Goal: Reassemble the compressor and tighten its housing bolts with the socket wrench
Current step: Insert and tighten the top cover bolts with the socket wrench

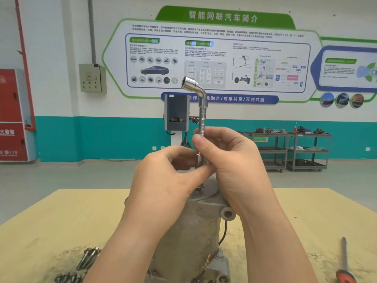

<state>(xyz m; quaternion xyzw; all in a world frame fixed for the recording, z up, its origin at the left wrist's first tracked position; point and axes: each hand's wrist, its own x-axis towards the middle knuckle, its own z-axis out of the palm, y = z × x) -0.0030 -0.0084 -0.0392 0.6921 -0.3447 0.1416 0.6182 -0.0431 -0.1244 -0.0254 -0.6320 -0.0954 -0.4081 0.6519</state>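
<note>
— What does the compressor (195, 227) look like?

— A dull grey cast-metal body, grimy and scuffed, standing upright on the yellowish tabletop (61, 217) right in front of the person. A mounting ear with a round hole sticks out on its right side, and a thin dark wire hangs down beside it. More lugs show at its base near the bottom edge.

— And the socket wrench (201, 111)?

— Bright chrome, L-shaped. Its long shaft stands nearly vertical over the top of the compressor; the short bent end with the open socket points up and to the left. The lower end is hidden behind the hands, so I cannot tell whether it sits on a bolt.

— The hands?

— The right hand (230, 166) has its fingers and thumb curled round the shaft. The left hand (163, 176) has its fingers curled in at the lower part of the shaft, thumb tip meeting the right hand.

— Anything else on the tabletop?

— A loose pile of long bolts (81, 266) at lower left, and a screwdriver (344, 264) with an orange-and-black handle at lower right, well apart from the compressor.
</note>
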